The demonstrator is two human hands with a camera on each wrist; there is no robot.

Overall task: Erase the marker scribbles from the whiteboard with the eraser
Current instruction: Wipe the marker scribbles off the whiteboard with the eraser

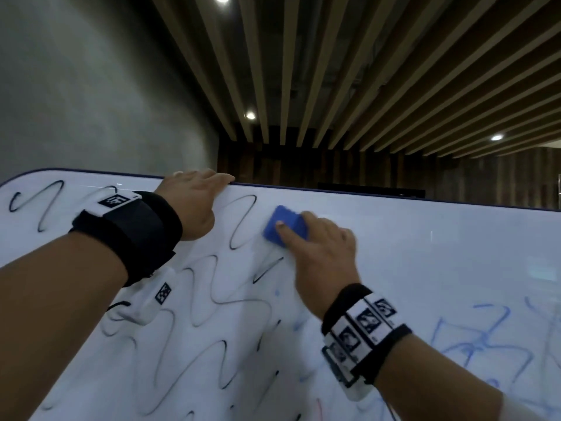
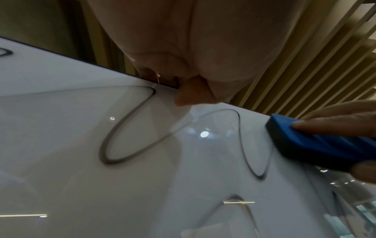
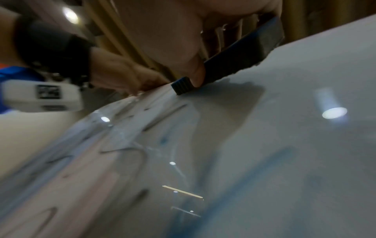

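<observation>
Hands (image 1: 321, 253) pressing eraser (image 1: 283, 225) on whiteboard (image 1: 425, 238)

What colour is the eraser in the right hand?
Blue. The eraser, held by the right hand, shows best in the head view.

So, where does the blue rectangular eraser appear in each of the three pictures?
Head view: the blue rectangular eraser is centre, slightly above the middle, under the right hand.
Left wrist view: at the right edge, held by fingers.
Right wrist view: upper centre-right, dark, pressed on the board.
Shared landmark: the white glossy whiteboard's dark top edge.
</observation>
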